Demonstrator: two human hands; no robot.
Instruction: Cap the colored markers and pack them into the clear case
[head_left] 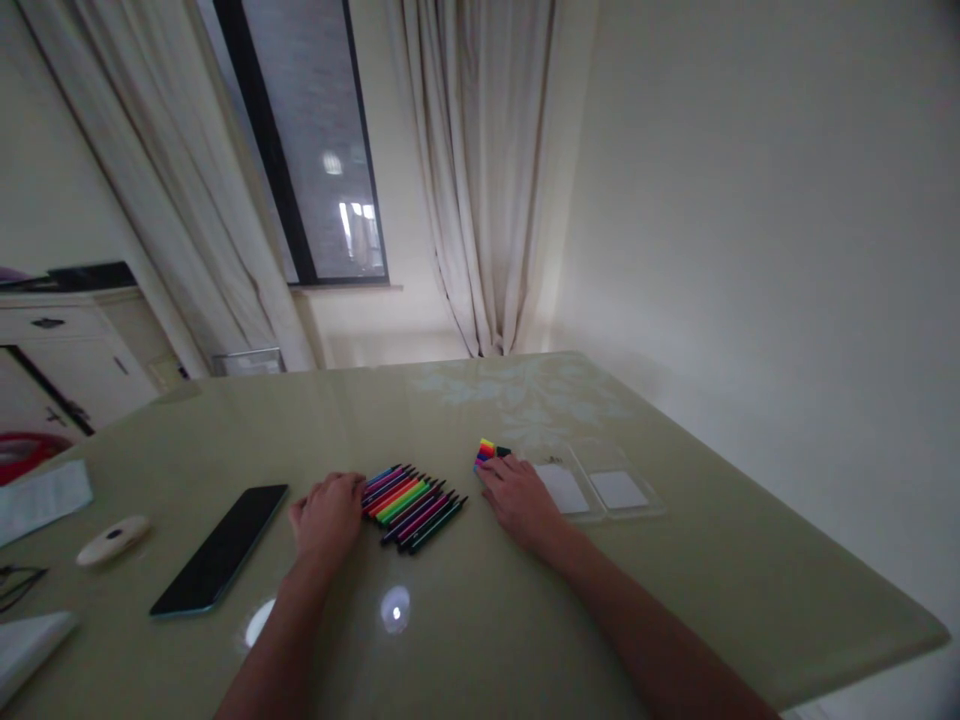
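Several felt-tip markers (414, 508) in many colours lie side by side in a slanted row on the table. My left hand (330, 512) rests at their left ends, fingers loosely bent and apart, touching or nearly touching them. To the right of the row, my right hand (521, 497) lies over a small block with bright coloured stripes (487, 449), its fingers closed on the near side. Yellow, red, blue and a dark part show past the fingertips; the rest is hidden. Just beyond that hand lies an opened clear plastic case (628, 490) with white inserts.
Left of my left arm lies a black phone-like slab (221, 548), with a pale oval object (112, 541) and a paper sheet (45, 502) farther left. A white object (34, 645) sits at the left edge. The glossy table (480, 640) meets a wall on the right.
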